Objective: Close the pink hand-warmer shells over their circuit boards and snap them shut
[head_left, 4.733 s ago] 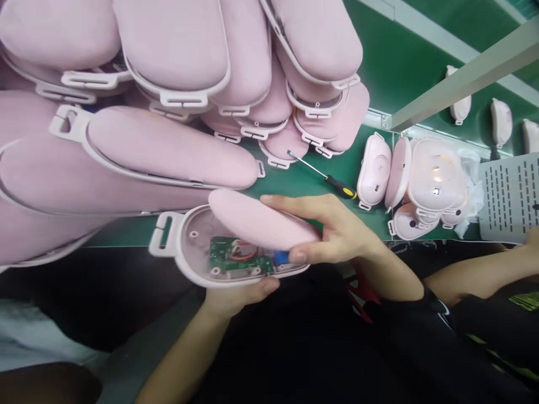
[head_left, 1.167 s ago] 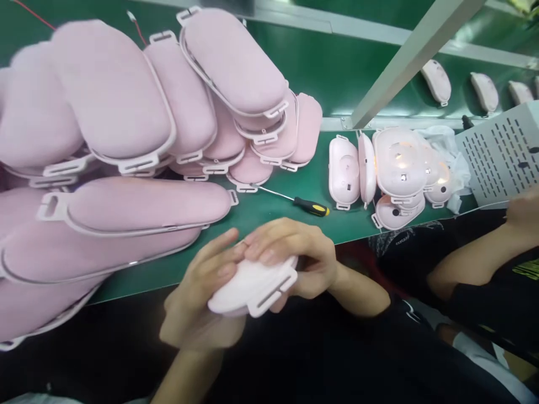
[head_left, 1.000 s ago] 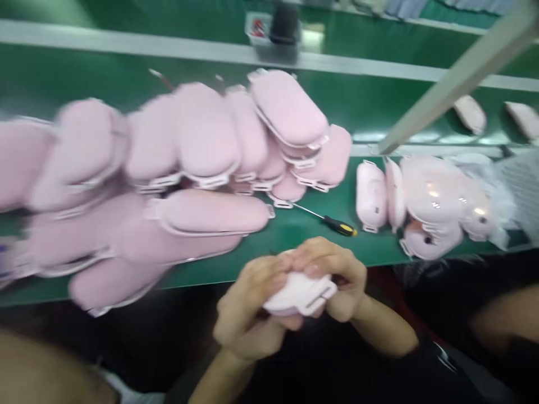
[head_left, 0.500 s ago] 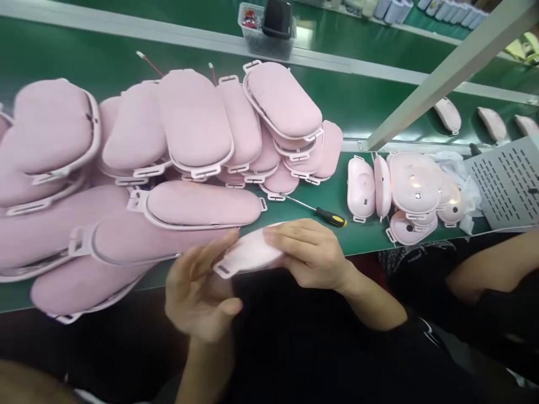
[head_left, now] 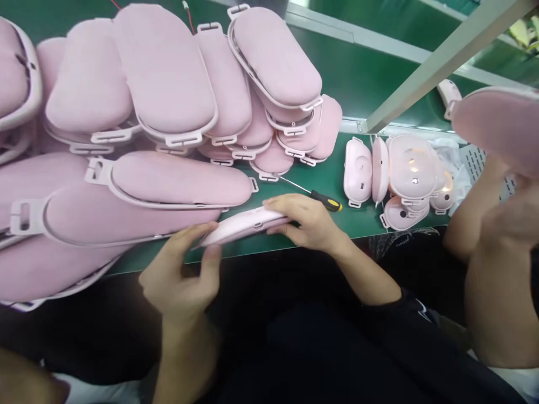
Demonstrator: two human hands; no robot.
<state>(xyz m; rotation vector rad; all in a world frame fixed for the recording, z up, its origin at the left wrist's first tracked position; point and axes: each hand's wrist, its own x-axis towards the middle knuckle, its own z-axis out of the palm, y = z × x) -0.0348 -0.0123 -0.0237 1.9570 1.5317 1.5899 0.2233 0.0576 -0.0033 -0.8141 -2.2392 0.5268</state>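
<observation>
Both hands share the grip on one flat pink shell point(head_left: 242, 224), seen almost edge-on at the centre of the frame. Left hand point(head_left: 181, 275) closes thumb and fingertips on the shell's lower left end; right hand point(head_left: 305, 221) clamps the upper right end, fingers curled over the top edge. Held at both ends, the shell lies level and steady just above the near edge of the green worktop point(head_left: 357, 73), probably so that its seam can be pressed or checked along the whole length.

The shell spans the gap between the two hands, touching both, and sits just below the large heap of pink pads point(head_left: 168, 112) that fills the upper left of the frame. A screwdriver point(head_left: 314, 193) with a yellow and black handle lies on the worktop just beyond the right hand, within easy reach. Farther right stands a cluster of pale glossy shells point(head_left: 404, 179), some upright on edge. At the right edge of the frame, another person's arm point(head_left: 492, 252) lifts a further pink pad point(head_left: 501, 123).
</observation>
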